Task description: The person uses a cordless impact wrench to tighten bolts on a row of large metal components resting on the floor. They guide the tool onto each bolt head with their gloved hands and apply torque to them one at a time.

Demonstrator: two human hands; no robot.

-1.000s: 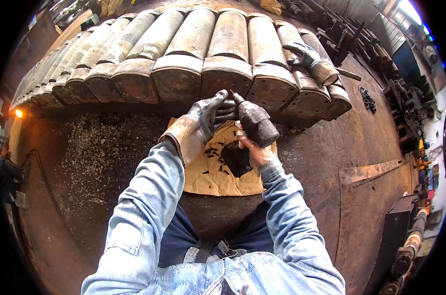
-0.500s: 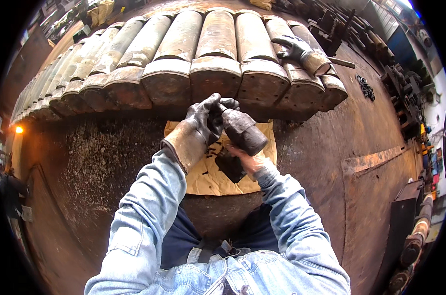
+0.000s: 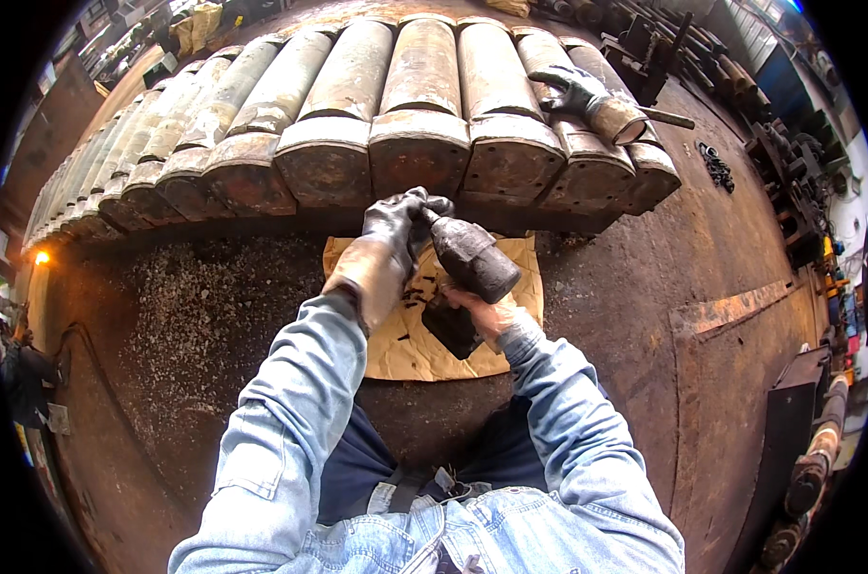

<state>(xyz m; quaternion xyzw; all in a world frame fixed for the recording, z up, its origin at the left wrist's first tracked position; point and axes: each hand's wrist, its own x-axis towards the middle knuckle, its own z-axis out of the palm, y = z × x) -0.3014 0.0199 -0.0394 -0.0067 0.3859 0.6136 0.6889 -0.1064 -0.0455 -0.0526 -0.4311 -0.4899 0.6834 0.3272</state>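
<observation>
The dark, grimy pistol-shaped power tool [image 3: 477,260] is above the flat brown paper sheet [image 3: 386,360], its handle clamped in the bare right hand [image 3: 489,314]; the black-and-tan gloved left hand [image 3: 395,234] curls at the tool's nose, its grip there indeterminable. The sheet's far edge lies near the row of rusty metal cylinders [image 3: 421,69], and rust-brown floor [image 3: 606,335] extends past its side edges as moving room. Count: one tool, one sheet, one loose dark-and-tan glove [image 3: 587,103] on the cylinders, several small dark pieces [image 3: 415,298], partly hidden.

The denim jacket [image 3: 381,540] is faded light blue, the trousers [image 3: 355,469] dark navy; the left hand [image 3: 399,222] wears a tan-cuffed black glove [image 3: 384,233].
</observation>
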